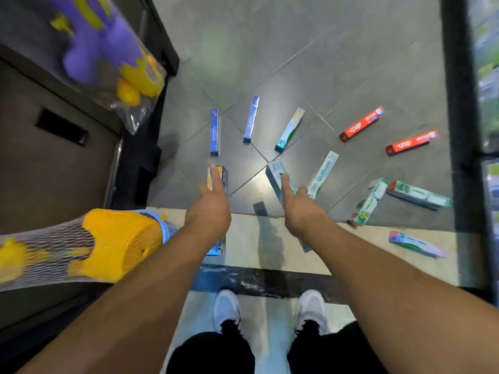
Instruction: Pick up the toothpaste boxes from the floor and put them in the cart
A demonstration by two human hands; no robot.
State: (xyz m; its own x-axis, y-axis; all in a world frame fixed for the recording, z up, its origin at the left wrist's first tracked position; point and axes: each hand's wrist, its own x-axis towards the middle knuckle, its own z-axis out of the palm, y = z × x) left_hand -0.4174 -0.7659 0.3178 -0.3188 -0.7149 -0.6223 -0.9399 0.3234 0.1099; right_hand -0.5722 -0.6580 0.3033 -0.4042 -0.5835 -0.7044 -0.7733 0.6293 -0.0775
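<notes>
While hands grip boxes, netted toys (113,244) crowd left; red boxes (361,124) right.

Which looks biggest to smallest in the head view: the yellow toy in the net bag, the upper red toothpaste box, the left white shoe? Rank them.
1. yellow toy in the net bag, though it is nearest the camera.
2. upper red toothpaste box and left white shoe look much alike; the wide lens makes ranking them unsure.

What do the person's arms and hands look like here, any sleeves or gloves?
Both forearms are bare, no sleeves in view. The left hand and right hand wear no gloves; no rings, watch or bands show. Lower down: dark trousers and white shoes.
</notes>
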